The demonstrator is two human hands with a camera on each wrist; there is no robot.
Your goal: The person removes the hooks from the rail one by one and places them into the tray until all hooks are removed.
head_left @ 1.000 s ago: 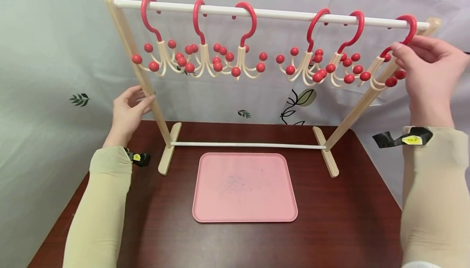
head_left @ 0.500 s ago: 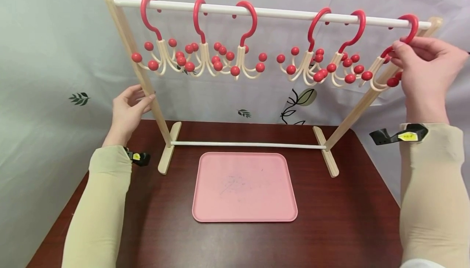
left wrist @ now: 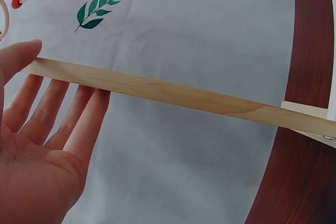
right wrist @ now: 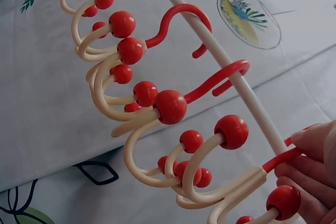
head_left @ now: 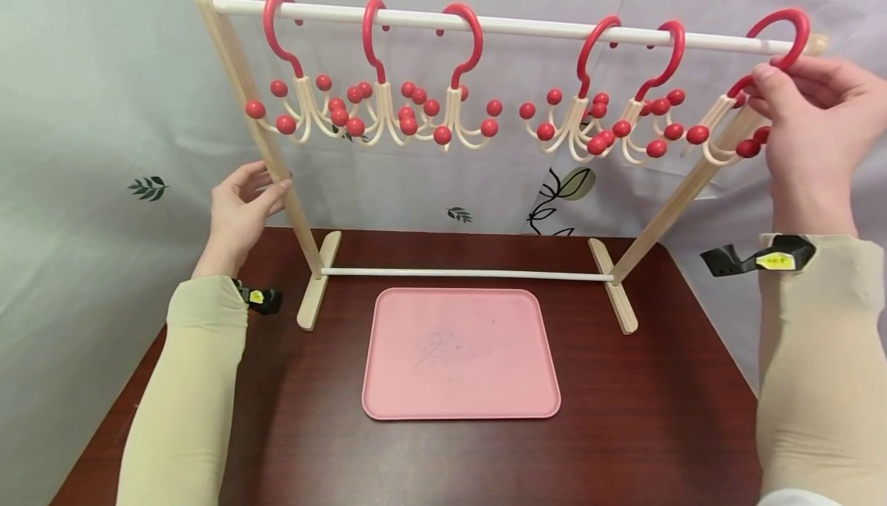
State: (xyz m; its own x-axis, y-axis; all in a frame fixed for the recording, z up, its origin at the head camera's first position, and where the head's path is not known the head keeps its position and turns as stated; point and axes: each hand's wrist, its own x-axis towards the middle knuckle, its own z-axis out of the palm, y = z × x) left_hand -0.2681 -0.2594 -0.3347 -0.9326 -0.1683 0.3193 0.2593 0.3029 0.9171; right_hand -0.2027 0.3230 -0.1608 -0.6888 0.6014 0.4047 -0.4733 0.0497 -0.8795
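Note:
A wooden rack with a white rod (head_left: 533, 27) stands on the table. My left hand (head_left: 242, 213) holds its left wooden post (head_left: 238, 78); in the left wrist view the thumb lies on one side of the post (left wrist: 173, 92), the fingers on the other. My right hand (head_left: 821, 121) pinches the red hook of the rightmost claw hanger (head_left: 714, 121), near the rod's right end. That hook's curve sits above the rod. Each hanger has cream arms tipped with red balls. In the right wrist view fingers hide part of the hook (right wrist: 283, 158).
Several similar hangers hang along the rod, such as the leftmost claw hanger (head_left: 303, 98). A pink tray (head_left: 460, 356) lies on the dark red table (head_left: 485, 464) in front of the rack. Patterned cloth (head_left: 388, 198) hangs behind; the lower white bar (head_left: 450, 273) joins the rack's feet.
My right hand has moved slightly up and right with the hanger, whose hook has risen higher above the rod. My left hand stays on the post.

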